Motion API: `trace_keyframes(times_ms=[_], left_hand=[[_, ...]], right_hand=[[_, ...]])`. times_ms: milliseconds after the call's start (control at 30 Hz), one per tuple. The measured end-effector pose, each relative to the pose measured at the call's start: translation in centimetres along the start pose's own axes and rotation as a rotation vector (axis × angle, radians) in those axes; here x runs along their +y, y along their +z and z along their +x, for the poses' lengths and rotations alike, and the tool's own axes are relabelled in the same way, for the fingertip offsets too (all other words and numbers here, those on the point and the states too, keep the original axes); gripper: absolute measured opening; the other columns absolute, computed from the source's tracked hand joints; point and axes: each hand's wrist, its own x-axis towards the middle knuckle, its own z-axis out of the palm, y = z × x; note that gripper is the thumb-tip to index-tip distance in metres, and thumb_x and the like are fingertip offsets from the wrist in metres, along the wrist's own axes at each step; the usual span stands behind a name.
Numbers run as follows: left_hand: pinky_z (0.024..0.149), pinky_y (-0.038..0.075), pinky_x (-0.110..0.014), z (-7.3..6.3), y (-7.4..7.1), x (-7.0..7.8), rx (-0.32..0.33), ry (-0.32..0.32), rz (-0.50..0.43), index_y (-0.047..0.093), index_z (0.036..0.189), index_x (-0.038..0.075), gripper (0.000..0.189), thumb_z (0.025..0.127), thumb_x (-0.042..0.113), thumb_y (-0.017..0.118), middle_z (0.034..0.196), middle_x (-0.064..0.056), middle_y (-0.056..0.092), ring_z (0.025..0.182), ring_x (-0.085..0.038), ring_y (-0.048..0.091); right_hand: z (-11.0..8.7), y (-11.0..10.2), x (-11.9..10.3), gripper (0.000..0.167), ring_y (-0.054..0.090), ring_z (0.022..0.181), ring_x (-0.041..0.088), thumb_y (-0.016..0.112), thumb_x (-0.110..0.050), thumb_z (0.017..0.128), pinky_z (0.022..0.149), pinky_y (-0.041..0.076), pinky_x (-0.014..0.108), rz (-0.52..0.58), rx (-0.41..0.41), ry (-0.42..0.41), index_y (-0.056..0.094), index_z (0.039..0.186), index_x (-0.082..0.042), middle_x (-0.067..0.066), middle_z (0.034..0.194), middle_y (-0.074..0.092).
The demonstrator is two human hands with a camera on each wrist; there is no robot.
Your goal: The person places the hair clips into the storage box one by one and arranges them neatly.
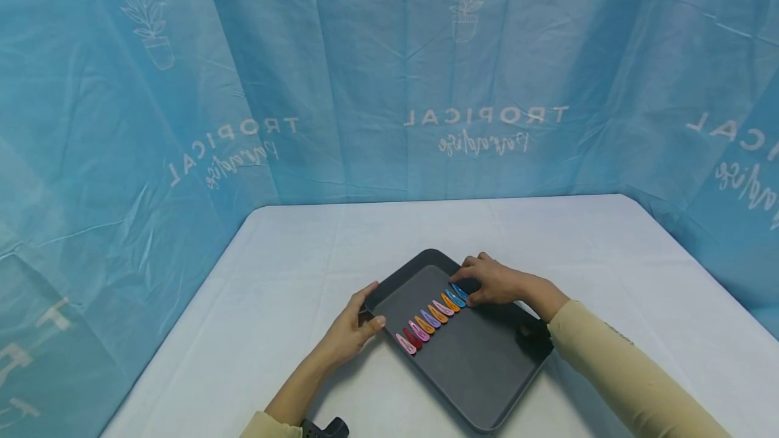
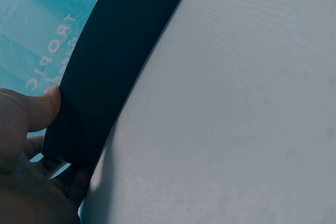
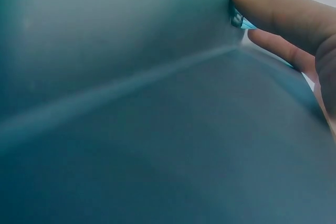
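Note:
A dark grey baking tray (image 1: 487, 377) lies turned at an angle on the white table. Across it runs a slanting row of several snap hair clips (image 1: 429, 318) in pink, red, orange, purple and blue. My left hand (image 1: 349, 333) grips the tray's left corner; in the left wrist view the thumb (image 2: 44, 109) lies at its rim, with fingers around the outer side. At the far end of the row, my right hand (image 1: 496, 282) pinches the last blue hair clip (image 1: 459, 291) between thumb and fingers. The right wrist view shows that clip (image 3: 238, 18) partly hidden behind the thumb.
White cloth covers the table (image 1: 304, 255) around the tray. Blue printed curtains (image 1: 377, 86) hang behind and along both sides. The tray has raised walls (image 3: 157, 145), and a dark shadow falls inside it below the right forearm.

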Motion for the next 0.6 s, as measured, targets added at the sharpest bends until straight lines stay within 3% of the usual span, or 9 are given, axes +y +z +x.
trace_keyframes(times_ms=[167, 433, 600], left_hand=[[0.093, 0.048, -0.047, -0.04, -0.01, -0.08, -0.009, -0.007, 0.013, 0.026, 0.149, 0.018, 0.066, 0.093, 0.021, 0.06, 0.153, -0.023, 0.026, 0.124, -0.039, 0.048], [0.103, 0.038, -0.056, 0.09, 0.05, -0.12, 0.001, -0.025, 0.027, 0.025, 0.15, 0.019, 0.067, 0.093, 0.022, 0.06, 0.153, -0.022, 0.025, 0.134, -0.044, 0.037], [0.099, 0.043, -0.053, 0.02, 0.03, -0.08, -0.002, -0.029, 0.013, 0.025, 0.15, 0.019, 0.068, 0.092, 0.021, 0.061, 0.153, -0.023, 0.025, 0.128, -0.042, 0.044]], right_hand=[[0.01, -0.01, 0.02, 0.047, 0.041, 0.104, 0.021, 0.072, -0.024, 0.082, 0.084, 0.044, 0.041, -0.006, -0.006, 0.001, 0.06, 0.127, -0.021, 0.006, 0.125, 0.053], [0.04, -0.01, 0.07, 0.048, 0.041, 0.105, 0.021, 0.072, -0.025, 0.083, 0.085, 0.044, 0.041, -0.003, -0.014, 0.009, 0.059, 0.129, -0.022, 0.005, 0.126, 0.053], [-0.1, -0.12, -0.1, 0.049, 0.041, 0.106, 0.02, 0.072, -0.025, 0.083, 0.086, 0.044, 0.041, 0.027, -0.024, 0.028, 0.058, 0.13, -0.022, 0.004, 0.125, 0.054]])
